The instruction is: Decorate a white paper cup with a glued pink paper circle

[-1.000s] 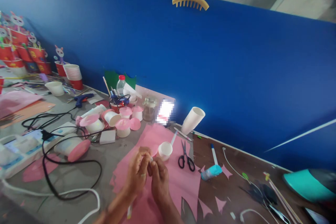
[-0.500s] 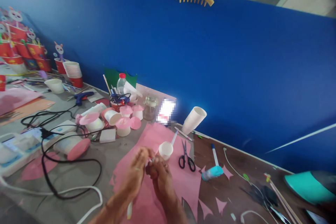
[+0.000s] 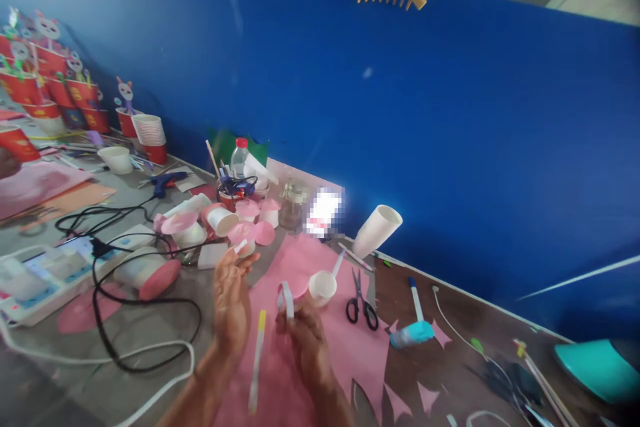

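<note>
My right hand (image 3: 306, 340) pinches a curled narrow white strip (image 3: 287, 300) above the pink sheet (image 3: 285, 373). To its left, my left hand (image 3: 233, 303) is raised with fingers stretched apart. A small white scrap (image 3: 241, 247) shows at its fingertips; whether it clings there or is lightly held is unclear. Between my forearms lies a slim white stick with a yellow end (image 3: 257, 360). Just beyond my right hand a white paper cup (image 3: 323, 287) stands on the sheet, touching a pink paper round. Black-handled scissors (image 3: 361, 307) lie to the right.
Cups with pink paper discs (image 3: 220, 220), a power strip (image 3: 75, 273) and looping black cable (image 3: 145, 370) crowd the left. A tall stack of cups (image 3: 377, 230) leans near the blue wall. A blue tube (image 3: 413, 333) lies right. Another person's hand (image 3: 9, 163) shows far left.
My hands were together over the pink sheet; now they are apart, the left moved up and left. The white strip is now plainly visible in my right hand. The view shifted slightly.
</note>
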Demonstrator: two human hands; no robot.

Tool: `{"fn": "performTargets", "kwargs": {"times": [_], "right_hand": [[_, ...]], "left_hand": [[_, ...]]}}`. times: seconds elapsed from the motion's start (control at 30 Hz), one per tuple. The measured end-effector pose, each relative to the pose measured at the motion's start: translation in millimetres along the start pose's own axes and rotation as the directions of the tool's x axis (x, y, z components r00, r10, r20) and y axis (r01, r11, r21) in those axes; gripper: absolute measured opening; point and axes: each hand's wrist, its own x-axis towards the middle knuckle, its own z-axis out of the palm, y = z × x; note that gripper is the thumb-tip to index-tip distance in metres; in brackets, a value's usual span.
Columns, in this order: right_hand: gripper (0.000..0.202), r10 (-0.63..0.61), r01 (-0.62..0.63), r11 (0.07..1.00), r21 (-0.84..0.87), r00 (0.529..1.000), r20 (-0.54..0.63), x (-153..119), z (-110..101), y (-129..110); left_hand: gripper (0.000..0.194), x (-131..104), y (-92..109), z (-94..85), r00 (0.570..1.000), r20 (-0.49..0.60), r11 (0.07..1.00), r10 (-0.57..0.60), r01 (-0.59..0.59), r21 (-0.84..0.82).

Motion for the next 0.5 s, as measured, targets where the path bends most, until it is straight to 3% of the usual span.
{"fn": "performTargets", "kwargs": {"times": [0.1, 0.17, 0.23, 0.37, 0.5], "right_hand": [[0.016, -0.185, 0.220, 0.919, -0.328, 0.974, 0.134, -4, 4, -4], [0.016, -0.340, 0.428, 0.739, -0.520, 0.903, 0.262, -6, 7, -2], [0.020, -0.400, 0.537, 0.557, -0.634, 0.842, 0.362, -7, 10, 3], [0.026, -0.432, 0.573, 0.350, -0.741, 0.801, 0.414, -6, 11, 15], [0.029, -0.445, 0.478, 0.216, -0.851, 0.824, 0.350, -3, 3, 23]], "left_hand": [[0.033, -3, -2, -6.0, 0.989, 0.061, 0.968, 0.138, -0.148, 0.202], [0.037, -3, -3, -10.1, 0.967, 0.088, 0.924, 0.237, -0.253, 0.286], [0.039, -2, -2, -13.6, 0.941, 0.110, 0.873, 0.320, -0.338, 0.351], [0.031, -2, 0, -18.3, 0.875, 0.253, 0.749, 0.412, -0.484, 0.454], [0.024, -7, 1, -19.8, 0.851, 0.404, 0.725, 0.336, -0.508, 0.466]]}}
